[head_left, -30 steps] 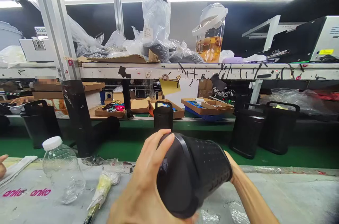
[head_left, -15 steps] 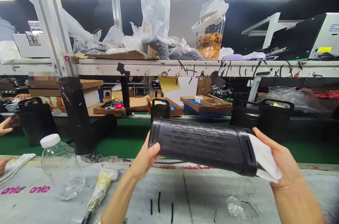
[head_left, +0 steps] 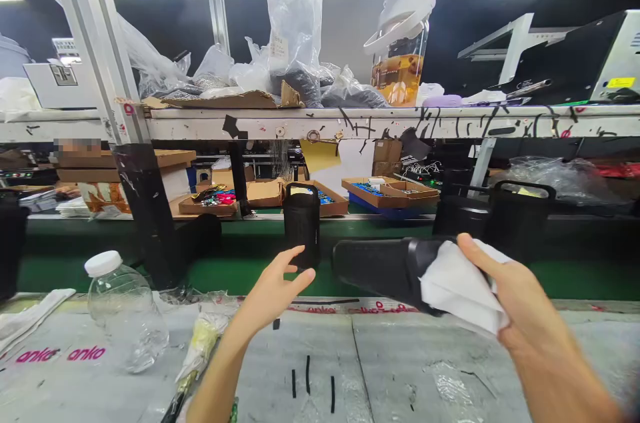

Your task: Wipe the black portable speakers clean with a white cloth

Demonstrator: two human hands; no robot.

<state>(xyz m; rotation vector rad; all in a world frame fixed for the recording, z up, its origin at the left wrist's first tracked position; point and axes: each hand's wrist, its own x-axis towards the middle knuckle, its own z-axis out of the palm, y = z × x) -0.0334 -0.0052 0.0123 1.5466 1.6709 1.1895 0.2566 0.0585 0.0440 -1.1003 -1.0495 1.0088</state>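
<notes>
A black, box-shaped speaker is tilted in the air above the near edge of the bench, blurred by motion. My right hand is closed on a white cloth that covers the speaker's right end. Where the fingers meet the speaker is hidden behind the cloth. My left hand is open, thumb and fingers apart, to the left of the speaker and not touching it. Behind that hand, another black speaker with a handle stands upright on the green belt.
A clear plastic bottle and a wrapped brush-like tool lie at the left of the bench. A metal post rises beside them. More black speakers stand on the right. Trays of parts sit behind the belt.
My left hand has let go of the speaker's left end. The speaker has turned in my right hand, and the cloth now covers more of its right end.
</notes>
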